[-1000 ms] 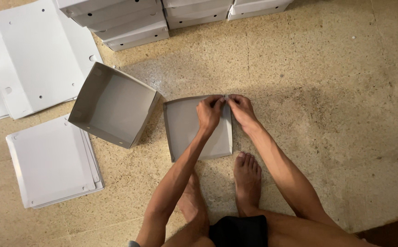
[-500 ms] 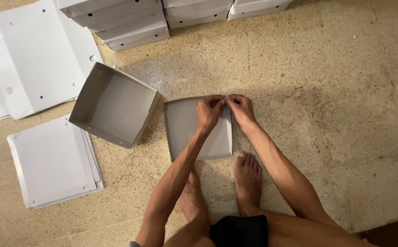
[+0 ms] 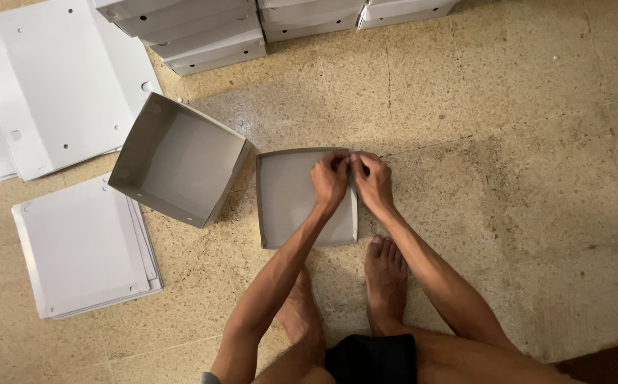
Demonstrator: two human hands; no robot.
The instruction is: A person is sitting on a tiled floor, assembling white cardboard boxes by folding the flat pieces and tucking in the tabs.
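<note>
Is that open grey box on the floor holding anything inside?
No, the open grey box shows only its bare inner walls and bottom, beside the shallow tray.

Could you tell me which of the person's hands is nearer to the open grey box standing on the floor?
Left. The left hand pinches the shallow tray's far right corner, closer to the open box; the right hand sits just beyond, farther away.

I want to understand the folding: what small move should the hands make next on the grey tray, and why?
Probably press the far right corner flap down flat. Both the left hand and right hand pinch that corner of the shallow grey tray, and its right wall looks less upright than the left one.
</note>
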